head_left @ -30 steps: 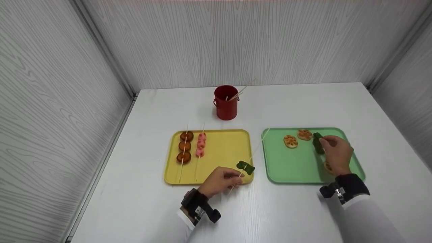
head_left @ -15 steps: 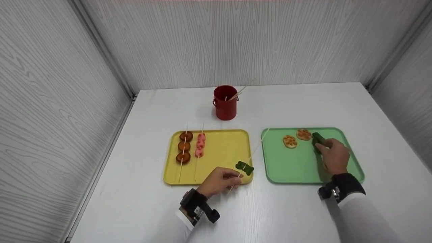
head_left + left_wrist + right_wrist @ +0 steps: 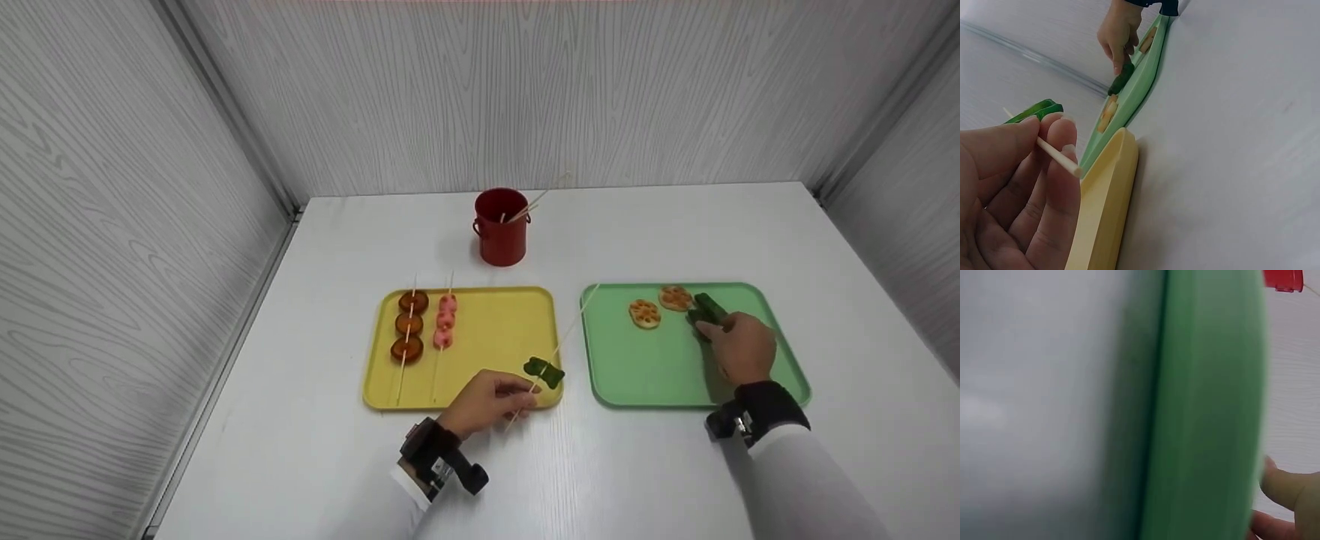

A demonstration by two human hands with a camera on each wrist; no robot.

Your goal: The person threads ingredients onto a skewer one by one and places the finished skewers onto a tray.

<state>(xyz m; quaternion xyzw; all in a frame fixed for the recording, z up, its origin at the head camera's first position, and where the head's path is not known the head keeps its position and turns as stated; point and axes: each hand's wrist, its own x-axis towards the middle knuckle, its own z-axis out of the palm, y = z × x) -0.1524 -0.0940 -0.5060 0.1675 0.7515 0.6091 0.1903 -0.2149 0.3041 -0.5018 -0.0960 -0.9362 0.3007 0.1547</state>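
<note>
My left hand [image 3: 491, 403] pinches a thin wooden skewer [image 3: 574, 330] between thumb and fingers, over the near right corner of the yellow tray [image 3: 499, 315]. One green pepper piece [image 3: 544, 372] is threaded on it, just beyond the fingertips. In the left wrist view the skewer's blunt end [image 3: 1067, 163] sticks out past the thumb. My right hand [image 3: 742, 349] reaches down into the green tray [image 3: 645, 375], thumb and fingers at the dark green pepper pieces [image 3: 707, 306]. The right wrist view shows only part of that hand behind the tray's rim.
Two lotus root slices [image 3: 645, 314] lie left of the right hand. Across the yellow tray's left side lie a skewer of brown round slices [image 3: 409, 325] and a skewer of pink pieces [image 3: 445, 321]. A red bucket [image 3: 502, 240] with skewers stands behind.
My right hand has moved slightly left and lower over the green pepper pieces, which now lie spread apart; the lotus slice near its wrist is covered. My left hand holds still.
</note>
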